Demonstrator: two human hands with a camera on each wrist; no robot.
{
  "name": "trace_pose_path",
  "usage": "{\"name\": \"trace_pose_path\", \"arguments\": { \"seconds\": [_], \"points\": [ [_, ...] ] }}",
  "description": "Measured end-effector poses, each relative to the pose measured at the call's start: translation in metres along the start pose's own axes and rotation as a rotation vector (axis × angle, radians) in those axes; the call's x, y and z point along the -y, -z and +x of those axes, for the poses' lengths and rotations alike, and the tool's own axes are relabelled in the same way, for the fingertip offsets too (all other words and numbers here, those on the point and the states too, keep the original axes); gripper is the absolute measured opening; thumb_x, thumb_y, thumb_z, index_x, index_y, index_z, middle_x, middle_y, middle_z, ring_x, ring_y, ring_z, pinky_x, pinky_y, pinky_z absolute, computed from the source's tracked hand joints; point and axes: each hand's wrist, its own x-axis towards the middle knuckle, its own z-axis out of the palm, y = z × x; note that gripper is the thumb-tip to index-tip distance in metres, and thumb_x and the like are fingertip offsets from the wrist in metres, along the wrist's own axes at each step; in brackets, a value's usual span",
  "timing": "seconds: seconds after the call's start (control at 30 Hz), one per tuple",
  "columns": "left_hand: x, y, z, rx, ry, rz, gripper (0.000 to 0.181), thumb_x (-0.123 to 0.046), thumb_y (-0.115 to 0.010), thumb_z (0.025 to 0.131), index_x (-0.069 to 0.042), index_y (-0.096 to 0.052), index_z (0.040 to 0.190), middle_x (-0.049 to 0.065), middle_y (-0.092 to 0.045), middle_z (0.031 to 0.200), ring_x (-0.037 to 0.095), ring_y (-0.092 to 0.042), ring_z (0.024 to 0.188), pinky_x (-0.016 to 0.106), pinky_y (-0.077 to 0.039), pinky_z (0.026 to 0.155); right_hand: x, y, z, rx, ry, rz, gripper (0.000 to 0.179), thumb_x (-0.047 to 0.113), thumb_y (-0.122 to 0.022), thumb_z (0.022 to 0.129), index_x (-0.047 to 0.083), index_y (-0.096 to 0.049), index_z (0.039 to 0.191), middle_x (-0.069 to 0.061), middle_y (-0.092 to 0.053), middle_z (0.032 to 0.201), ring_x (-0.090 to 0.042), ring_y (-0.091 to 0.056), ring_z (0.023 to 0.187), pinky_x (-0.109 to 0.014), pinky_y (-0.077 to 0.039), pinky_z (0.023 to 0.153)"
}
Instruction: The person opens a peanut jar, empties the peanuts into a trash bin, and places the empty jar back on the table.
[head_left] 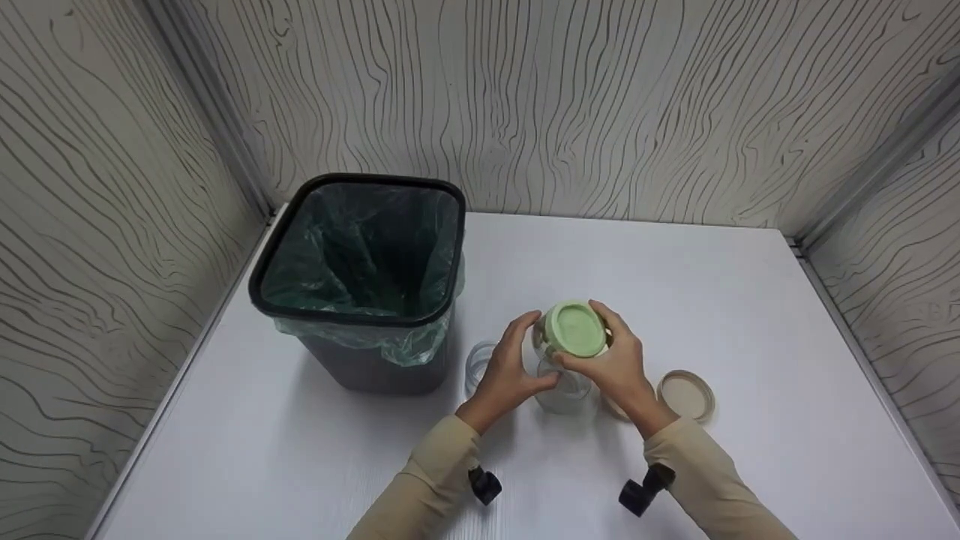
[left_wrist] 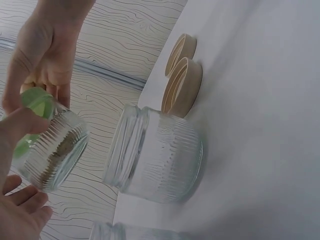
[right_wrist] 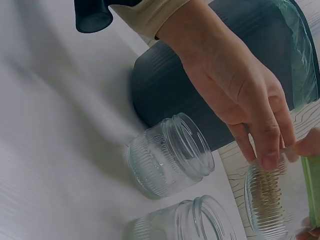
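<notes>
A ribbed glass jar (left_wrist: 62, 150) with a pale green lid (head_left: 579, 330) is held up off the table, tilted so its lid faces the head camera. Something brown shows inside the glass. My left hand (head_left: 507, 376) holds the jar's body from the left, thumb and fingers on opposite sides. From the right, my right hand (head_left: 616, 371) grips it around the lid, index finger at the top and thumb at the lower edge. Just below stands an open glass jar (left_wrist: 165, 155), and a second open jar (right_wrist: 167, 155) stands behind my left hand.
A dark bin (head_left: 375, 367) with a green plastic liner (head_left: 409, 349) stands to the left at the back. Two beige lids lie on the white table (head_left: 787, 450): one lid (head_left: 686, 396) beside my right wrist, another lid (head_left: 616, 410) partly hidden under it. Wood-patterned panels enclose the table.
</notes>
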Motion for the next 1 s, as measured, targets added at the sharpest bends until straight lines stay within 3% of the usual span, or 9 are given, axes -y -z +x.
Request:
{"name": "trace_pose_path", "arguments": {
  "seconds": [0.3, 0.67, 1.0],
  "points": [
    [-0.001, -0.003, 0.0, -0.038, -0.031, -0.021, 0.092, -0.019, -0.084, 0.071, 0.001, -0.032, 0.144, 0.019, -0.044, 0.145, 0.029, -0.044, 0.138, 0.041, -0.037, 0.118, 0.008, -0.004, -0.005, 0.046, -0.053, 0.091, 0.088, 0.009, -0.087, 0.063, -0.003, -0.044, 0.139, -0.022, -0.051, 0.141, -0.035, -0.048, 0.132, -0.054, -0.037, 0.114],
    [0.006, -0.007, -0.003, -0.142, -0.044, 0.001, 0.091, -0.025, -0.087, 0.066, -0.003, -0.04, 0.14, 0.012, -0.053, 0.136, 0.027, -0.053, 0.129, 0.04, -0.044, 0.111, 0.016, -0.007, -0.01, 0.071, 0.067, 0.059, 0.085, 0.008, -0.087, 0.063, -0.008, -0.047, 0.136, -0.025, -0.056, 0.135, -0.04, -0.054, 0.124, -0.058, -0.046, 0.104],
    [0.006, -0.004, -0.006, -0.162, -0.048, 0.047, 0.082, -0.027, -0.085, 0.068, -0.004, -0.045, 0.136, 0.011, -0.058, 0.13, 0.024, -0.058, 0.123, 0.037, -0.048, 0.107, 0.027, -0.001, -0.01, 0.2, 0.016, -0.021, 0.09, 0.012, -0.087, 0.065, -0.009, -0.04, 0.139, -0.025, -0.054, 0.133, -0.038, -0.054, 0.123, -0.053, -0.047, 0.105]
  ]
}}
